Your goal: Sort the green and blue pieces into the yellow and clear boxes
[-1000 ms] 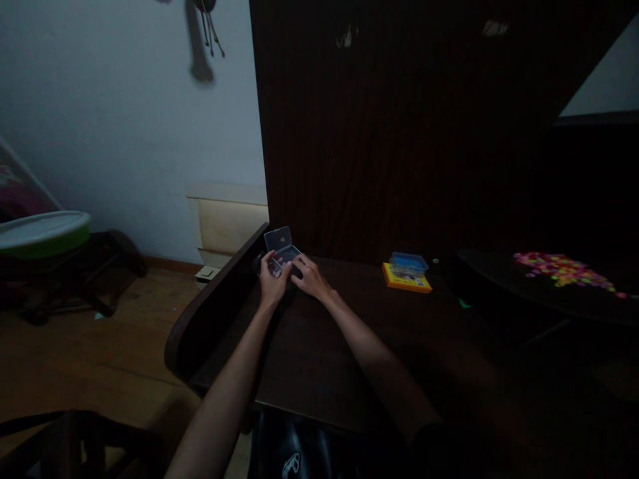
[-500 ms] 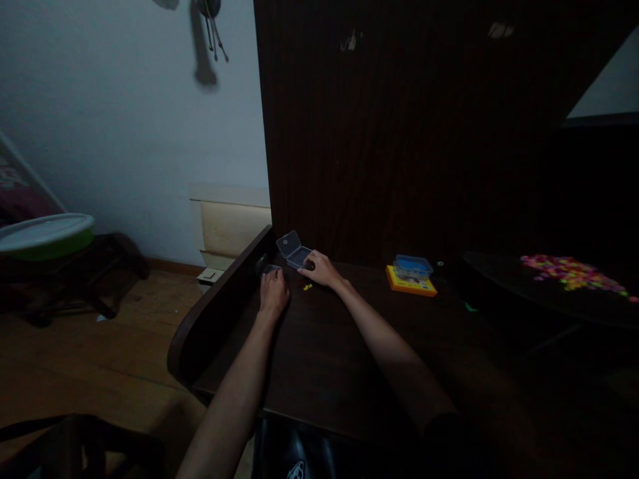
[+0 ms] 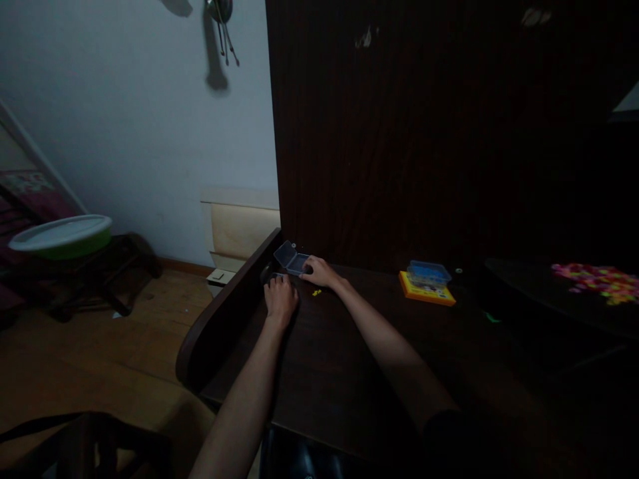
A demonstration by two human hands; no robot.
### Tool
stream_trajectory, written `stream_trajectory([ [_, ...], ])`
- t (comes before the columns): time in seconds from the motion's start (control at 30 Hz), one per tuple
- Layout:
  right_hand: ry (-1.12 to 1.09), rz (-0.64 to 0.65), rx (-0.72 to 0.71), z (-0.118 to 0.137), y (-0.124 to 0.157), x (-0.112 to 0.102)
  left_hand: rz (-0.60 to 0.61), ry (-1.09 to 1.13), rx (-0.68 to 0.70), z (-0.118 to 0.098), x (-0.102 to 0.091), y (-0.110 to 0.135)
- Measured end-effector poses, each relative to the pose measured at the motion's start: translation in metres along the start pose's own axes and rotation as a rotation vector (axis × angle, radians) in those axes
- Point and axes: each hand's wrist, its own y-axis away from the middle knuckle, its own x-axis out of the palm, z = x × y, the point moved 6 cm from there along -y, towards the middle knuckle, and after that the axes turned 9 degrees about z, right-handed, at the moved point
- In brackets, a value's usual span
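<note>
The left arm (image 3: 244, 392) stretches up from the bottom edge, the left hand (image 3: 281, 299) palm down left of centre, its hold impossible to tell. The right arm (image 3: 389, 346) slants in from lower right, the right hand (image 3: 321, 271) clasping the open clear case (image 3: 296, 265) left of centre.

Two hands (image 3: 281, 299) (image 3: 321, 271), one open case (image 3: 298, 263) — one basin (image 3: 70, 247)

"What place is this?"

"A home, by the look of it: wooden floor (image 3: 124, 352), pale wall (image 3: 150, 133), a green-and-white basin (image 3: 82, 246) on a low stand (image 3: 124, 251) and a dark wooden bench (image 3: 324, 359)."
</note>
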Motion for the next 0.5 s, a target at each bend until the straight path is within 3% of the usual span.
stream_trajectory([
  [0.5, 0.039, 0.091, -0.014, 0.004, -0.026, 0.030, 0.023, 0.021, -0.004, 0.001, 0.003, -0.001],
])
